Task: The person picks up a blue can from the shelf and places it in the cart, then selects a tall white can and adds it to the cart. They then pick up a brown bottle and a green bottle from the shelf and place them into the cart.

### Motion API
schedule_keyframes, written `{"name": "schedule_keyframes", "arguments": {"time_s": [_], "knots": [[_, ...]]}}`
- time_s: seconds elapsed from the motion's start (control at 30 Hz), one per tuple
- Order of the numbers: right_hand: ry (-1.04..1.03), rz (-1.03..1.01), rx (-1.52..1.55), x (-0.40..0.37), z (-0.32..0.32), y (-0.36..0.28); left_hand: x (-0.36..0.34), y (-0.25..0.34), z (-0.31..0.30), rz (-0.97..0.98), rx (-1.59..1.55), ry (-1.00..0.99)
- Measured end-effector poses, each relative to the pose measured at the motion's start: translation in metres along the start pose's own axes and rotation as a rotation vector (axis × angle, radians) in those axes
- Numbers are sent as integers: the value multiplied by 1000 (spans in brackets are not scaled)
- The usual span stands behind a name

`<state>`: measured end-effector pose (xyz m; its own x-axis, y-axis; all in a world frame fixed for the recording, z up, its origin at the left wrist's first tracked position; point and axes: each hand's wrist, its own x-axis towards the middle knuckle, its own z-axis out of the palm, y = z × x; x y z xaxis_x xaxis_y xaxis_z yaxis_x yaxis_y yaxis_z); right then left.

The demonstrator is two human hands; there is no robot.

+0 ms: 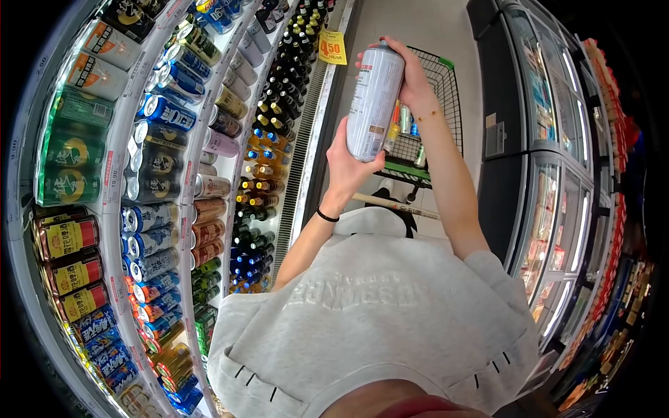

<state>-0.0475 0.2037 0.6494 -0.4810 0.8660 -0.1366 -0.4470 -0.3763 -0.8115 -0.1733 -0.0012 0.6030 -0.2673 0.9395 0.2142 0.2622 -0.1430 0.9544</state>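
A tall, slim metal can (pixel 375 101) with a smooth silver-white skin and fine printed text stands almost upright in mid-air above the aisle, its top tilted slightly to the right. To the left curve the shelves (pixel 187 202), white-edged with red price strips. They are packed with glossy round cans lying end-out in blue, silver, green and red, and farther along with dark glass bottles (pixel 279 104). A yellow price tag (pixel 333 47) sticks out from the far shelf edge. On the right runs a row of dark-framed freezers (pixel 557 160) with shiny glass doors. Between them the pale floor (pixel 418 21) leaves a narrow lane, and a wire-mesh cart (pixel 440 83) with a green rim sits just beyond the can, with a few drinks inside. The soft grey shirt (pixel 376 313) fills the near view.

The left hand (pixel 348 164), with a thin black wristband (pixel 327 216) at the wrist, cups the can's lower end, thumb and fingers curled round its base. The right hand (pixel 411 76) wraps the upper part from the far side, fingers closed over the shoulder and top. Both hands are in firm contact with the can, which is clear of the shelves and the cart.
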Motion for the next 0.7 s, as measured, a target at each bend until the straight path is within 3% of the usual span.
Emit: {"name": "schedule_keyframes", "arguments": {"time_s": [0.17, 0.23, 0.27, 0.33, 0.4, 0.5, 0.57, 0.7], "knots": [[-17, 2, 18, 6, -13, -9, -2, 9, 6, -30, 15, -33], [-41, 15, 50, 8, -17, -13, 0, -9, 7, -49, -280, -118], [-45, 11, 75, 10, -18, -15, 2, -16, 8, -50, -279, -118], [-48, 14, 106, 7, -17, -18, 3, -23, 8, -335, -1006, -282], [-92, 13, 196, 4, -15, -24, 8, -22, 11, -404, -986, -321], [-172, 35, 330, 3, -16, -26, 9, 11, 6, -520, -1253, -416], [-197, 27, 355, 2, -16, -26, 8, 20, 6, -582, -1437, -605], [-186, 6, 388, -3, -14, -26, 11, 10, 14, -609, -1465, -526]]}}
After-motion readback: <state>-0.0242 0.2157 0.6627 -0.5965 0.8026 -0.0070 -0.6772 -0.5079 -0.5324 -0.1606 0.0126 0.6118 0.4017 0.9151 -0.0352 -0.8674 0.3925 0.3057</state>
